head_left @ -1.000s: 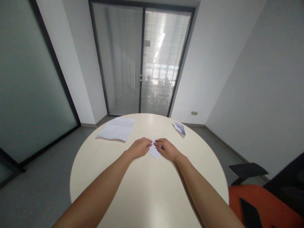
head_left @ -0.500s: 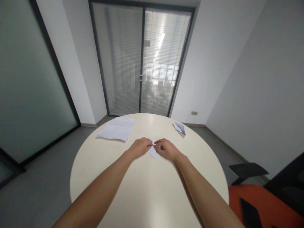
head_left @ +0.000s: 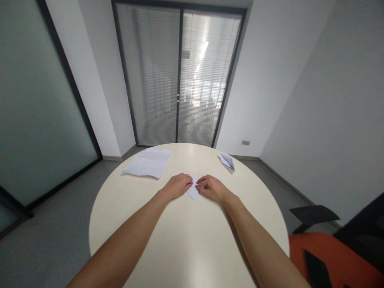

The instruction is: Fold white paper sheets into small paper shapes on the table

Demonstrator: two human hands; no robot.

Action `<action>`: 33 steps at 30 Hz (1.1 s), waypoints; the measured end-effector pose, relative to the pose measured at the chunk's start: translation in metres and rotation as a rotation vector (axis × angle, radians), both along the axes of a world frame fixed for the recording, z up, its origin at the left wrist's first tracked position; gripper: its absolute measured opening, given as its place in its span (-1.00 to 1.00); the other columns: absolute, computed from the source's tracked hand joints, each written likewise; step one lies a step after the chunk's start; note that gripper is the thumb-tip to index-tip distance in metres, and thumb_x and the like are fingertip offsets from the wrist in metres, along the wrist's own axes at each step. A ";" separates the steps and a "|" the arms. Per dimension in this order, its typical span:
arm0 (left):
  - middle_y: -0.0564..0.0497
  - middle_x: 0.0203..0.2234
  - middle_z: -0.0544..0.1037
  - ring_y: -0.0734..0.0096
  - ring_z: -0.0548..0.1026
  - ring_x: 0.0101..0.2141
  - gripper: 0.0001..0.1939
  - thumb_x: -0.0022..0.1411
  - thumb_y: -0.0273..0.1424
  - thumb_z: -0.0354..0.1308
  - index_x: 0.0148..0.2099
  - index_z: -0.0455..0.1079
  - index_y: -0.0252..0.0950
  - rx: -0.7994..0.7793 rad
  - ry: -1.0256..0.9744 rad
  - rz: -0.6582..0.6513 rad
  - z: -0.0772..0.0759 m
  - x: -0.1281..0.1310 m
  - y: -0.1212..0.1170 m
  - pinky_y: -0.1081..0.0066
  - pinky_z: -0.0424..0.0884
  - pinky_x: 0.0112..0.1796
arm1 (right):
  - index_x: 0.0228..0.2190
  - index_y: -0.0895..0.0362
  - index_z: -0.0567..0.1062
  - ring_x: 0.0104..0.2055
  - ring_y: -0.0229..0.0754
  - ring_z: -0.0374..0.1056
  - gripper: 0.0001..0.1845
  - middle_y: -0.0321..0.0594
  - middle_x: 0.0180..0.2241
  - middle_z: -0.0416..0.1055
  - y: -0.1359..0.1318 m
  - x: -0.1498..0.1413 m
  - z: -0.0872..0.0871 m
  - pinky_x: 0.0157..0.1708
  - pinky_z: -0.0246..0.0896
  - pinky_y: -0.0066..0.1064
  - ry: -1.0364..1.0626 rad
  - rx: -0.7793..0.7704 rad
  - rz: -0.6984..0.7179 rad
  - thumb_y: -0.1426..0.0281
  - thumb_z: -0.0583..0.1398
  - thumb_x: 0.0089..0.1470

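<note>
A small folded piece of white paper (head_left: 194, 193) lies on the round table between my hands, one corner pointing toward me. My left hand (head_left: 179, 185) is closed on its left side, thumb and fingers pinched at the edge. On the opposite side my right hand (head_left: 211, 188) has its fingers bent and closed on the paper's right edge. Both hands cover parts of the paper, so its side corners are hidden.
A larger creased white sheet (head_left: 149, 162) lies at the table's far left. Another folded paper (head_left: 227, 162) stands partly raised near the far right edge. The pale round table (head_left: 186, 240) fills the middle, with an orange chair (head_left: 324, 254) at the right.
My right hand has shifted slightly to the right, so the gap between the fingertips is wider and more of the paper shows. The left hand has barely moved.
</note>
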State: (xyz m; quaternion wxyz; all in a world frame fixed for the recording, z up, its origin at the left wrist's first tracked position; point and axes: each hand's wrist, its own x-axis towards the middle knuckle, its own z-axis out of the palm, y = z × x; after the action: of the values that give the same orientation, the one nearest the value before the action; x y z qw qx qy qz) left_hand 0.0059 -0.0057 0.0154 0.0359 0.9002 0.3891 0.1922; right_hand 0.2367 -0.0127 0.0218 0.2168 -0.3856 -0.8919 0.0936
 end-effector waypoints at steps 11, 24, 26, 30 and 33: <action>0.01 0.03 0.58 0.25 0.48 0.03 -0.74 0.39 -0.43 0.08 0.00 0.57 -0.14 -0.018 0.028 -0.042 -0.003 -0.003 0.004 0.30 0.39 0.04 | -0.42 0.09 0.70 -0.25 -0.15 0.46 -0.79 -0.17 -0.24 0.61 0.005 0.011 0.003 -0.23 0.27 -0.44 0.005 -0.064 -0.036 0.34 0.24 0.10; 0.03 0.06 0.57 0.26 0.47 0.04 -0.72 0.40 -0.42 0.09 0.03 0.57 -0.11 -0.045 0.029 -0.034 -0.003 -0.005 0.003 0.30 0.39 0.03 | -0.53 0.14 0.67 -0.37 -0.21 0.43 -0.77 -0.15 -0.30 0.60 0.001 0.024 0.012 -0.34 0.27 -0.45 0.054 -0.181 -0.054 0.40 0.22 0.04; 0.02 0.06 0.57 0.25 0.47 0.04 -0.72 0.40 -0.42 0.08 0.03 0.57 -0.11 -0.045 0.027 -0.035 -0.003 -0.005 0.003 0.30 0.40 0.03 | -0.54 0.13 0.68 -0.36 -0.19 0.44 -0.77 -0.15 -0.30 0.61 0.001 0.025 0.013 -0.33 0.29 -0.44 0.065 -0.198 -0.052 0.40 0.22 0.03; 0.03 0.06 0.57 0.27 0.47 0.04 -0.71 0.40 -0.42 0.08 0.03 0.56 -0.10 -0.046 0.016 -0.040 -0.003 -0.006 0.003 0.31 0.39 0.04 | -0.54 0.14 0.68 -0.35 -0.17 0.46 -0.79 -0.14 -0.31 0.61 0.001 0.029 0.012 -0.30 0.32 -0.42 0.102 -0.227 -0.063 0.41 0.24 0.01; 0.03 0.06 0.56 0.28 0.47 0.05 -0.72 0.40 -0.43 0.08 0.03 0.57 -0.10 -0.051 0.016 -0.039 -0.003 -0.007 0.003 0.31 0.38 0.05 | -0.55 0.15 0.67 -0.33 -0.16 0.47 -0.79 -0.13 -0.30 0.61 0.003 0.033 0.009 -0.28 0.33 -0.42 0.111 -0.238 -0.057 0.41 0.24 0.01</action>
State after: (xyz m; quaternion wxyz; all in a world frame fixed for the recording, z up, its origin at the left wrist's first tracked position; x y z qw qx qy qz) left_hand -0.0007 -0.0026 0.0124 0.0593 0.9079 0.3766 0.1743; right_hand 0.2696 -0.0094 0.0313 0.2210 -0.4278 -0.8500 0.2136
